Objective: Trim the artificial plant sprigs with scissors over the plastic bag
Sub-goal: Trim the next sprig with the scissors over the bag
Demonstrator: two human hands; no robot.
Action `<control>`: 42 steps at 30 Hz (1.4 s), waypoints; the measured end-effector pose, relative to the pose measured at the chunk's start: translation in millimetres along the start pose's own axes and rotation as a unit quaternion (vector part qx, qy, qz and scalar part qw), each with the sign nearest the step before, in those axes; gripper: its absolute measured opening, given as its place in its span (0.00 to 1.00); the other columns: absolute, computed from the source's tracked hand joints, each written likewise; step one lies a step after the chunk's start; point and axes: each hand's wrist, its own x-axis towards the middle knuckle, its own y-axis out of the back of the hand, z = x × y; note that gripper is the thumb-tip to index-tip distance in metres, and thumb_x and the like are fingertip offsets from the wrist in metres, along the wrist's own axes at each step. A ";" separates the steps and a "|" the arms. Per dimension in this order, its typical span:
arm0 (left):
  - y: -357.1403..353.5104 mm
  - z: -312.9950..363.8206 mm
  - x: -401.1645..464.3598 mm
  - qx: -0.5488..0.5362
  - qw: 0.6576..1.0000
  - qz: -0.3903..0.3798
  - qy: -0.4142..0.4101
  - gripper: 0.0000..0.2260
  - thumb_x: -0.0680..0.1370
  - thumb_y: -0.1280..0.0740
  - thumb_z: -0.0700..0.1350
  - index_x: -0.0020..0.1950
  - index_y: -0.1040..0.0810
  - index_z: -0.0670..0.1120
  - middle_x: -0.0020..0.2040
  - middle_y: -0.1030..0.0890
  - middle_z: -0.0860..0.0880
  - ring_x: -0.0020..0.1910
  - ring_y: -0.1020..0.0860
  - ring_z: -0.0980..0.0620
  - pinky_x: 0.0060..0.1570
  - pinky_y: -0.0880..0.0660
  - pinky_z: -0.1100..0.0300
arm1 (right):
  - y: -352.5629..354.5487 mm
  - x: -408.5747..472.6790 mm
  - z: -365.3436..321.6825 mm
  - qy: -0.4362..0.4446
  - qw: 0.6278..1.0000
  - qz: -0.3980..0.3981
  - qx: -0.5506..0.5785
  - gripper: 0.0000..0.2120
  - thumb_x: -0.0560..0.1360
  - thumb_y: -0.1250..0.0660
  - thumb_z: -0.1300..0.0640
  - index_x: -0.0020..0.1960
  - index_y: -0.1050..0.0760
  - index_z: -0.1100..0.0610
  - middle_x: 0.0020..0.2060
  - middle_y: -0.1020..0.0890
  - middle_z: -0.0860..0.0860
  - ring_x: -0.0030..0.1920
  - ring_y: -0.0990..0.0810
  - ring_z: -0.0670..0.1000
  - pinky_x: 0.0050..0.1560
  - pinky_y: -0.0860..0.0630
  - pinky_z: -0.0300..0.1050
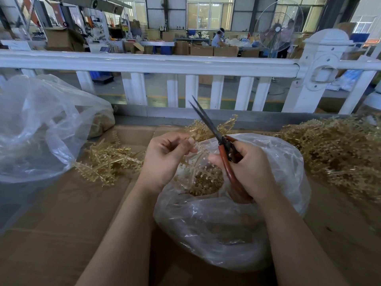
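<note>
Left hand pinches a tan sprig over the clear plastic bag; right hand grips red-handled scissors, blades slightly parted.

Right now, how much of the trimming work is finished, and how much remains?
Cut pieces already lie in the plastic bag. The left hand holds one sprig over it; the right hand holds the scissors, blades up, not cutting. A big pile on the right looks untrimmed.
</note>
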 end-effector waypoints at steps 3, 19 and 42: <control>-3.4 -0.7 0.4 0.045 0.999 -0.002 -0.014 0.06 0.78 0.30 0.38 0.42 0.17 0.38 0.39 0.17 0.43 0.41 0.19 0.45 0.45 0.23 0.56 | -0.9 3.2 0.5 -0.006 0.999 -0.005 0.050 0.13 0.64 0.23 0.37 0.41 0.21 0.43 0.39 0.17 0.34 0.42 0.18 0.36 0.38 0.26 0.24; -2.9 10.4 3.5 -0.011 0.990 0.008 0.138 0.22 0.66 0.23 0.58 0.49 0.26 0.46 0.44 0.24 0.49 0.40 0.26 0.57 0.40 0.27 0.69 | 9.8 4.0 -1.0 -0.099 0.928 0.059 0.355 0.07 0.69 0.25 0.54 0.43 0.19 0.55 0.35 0.18 0.51 0.25 0.26 0.43 0.26 0.30 0.32; -13.4 17.8 -3.0 -0.171 0.949 -0.136 0.226 0.03 0.69 0.27 0.43 0.40 0.15 0.45 0.41 0.14 0.42 0.37 0.15 0.49 0.36 0.21 0.62 | 2.3 4.4 5.0 -0.027 0.946 0.051 0.320 0.04 0.75 0.27 0.55 0.41 0.18 0.53 0.35 0.21 0.55 0.26 0.27 0.42 0.29 0.31 0.31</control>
